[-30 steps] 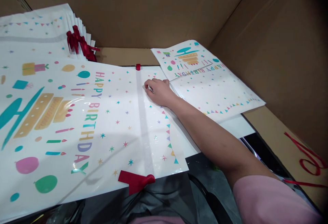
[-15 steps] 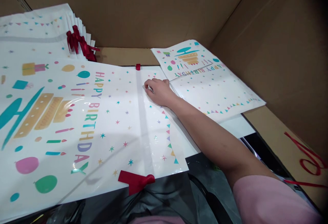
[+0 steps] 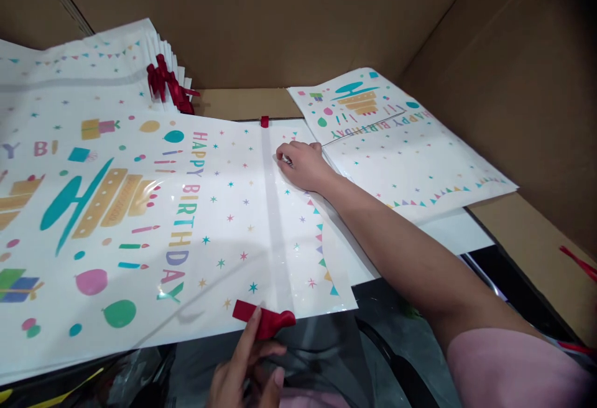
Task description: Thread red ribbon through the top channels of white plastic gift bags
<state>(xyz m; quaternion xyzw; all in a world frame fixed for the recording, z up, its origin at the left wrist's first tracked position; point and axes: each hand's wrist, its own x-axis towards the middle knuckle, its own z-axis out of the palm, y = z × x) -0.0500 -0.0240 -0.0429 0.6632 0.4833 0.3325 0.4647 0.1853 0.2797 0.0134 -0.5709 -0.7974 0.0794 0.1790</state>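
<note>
A white plastic sheet or bag (image 3: 261, 209) printed with HAPPY BIRTHDAY lies before me, a pale band crossing it near its right end. Red ribbon (image 3: 270, 324) with a bunched end sits at the band's near edge, and a small red piece (image 3: 265, 122) shows at the far edge. My left hand (image 3: 247, 358) is below the ribbon, index finger stretched up to it, fingers apart. On the sheet beside the band rests my right hand (image 3: 301, 164), fingers curled in. A thin dark rod (image 3: 364, 129) extends from it to the right; its grip is partly hidden.
Behind on the left is a stack of similar sheets (image 3: 116, 63) with red ribbons (image 3: 170, 84). More printed sheets (image 3: 396, 153) lie at right. Cardboard walls (image 3: 298, 22) stand behind and to the right. A loose red ribbon (image 3: 578, 262) is at the far right.
My left hand has come into view from below and reached the red ribbon at the near edge. My right hand keeps its place on the sheet. The view has shifted slightly left.
</note>
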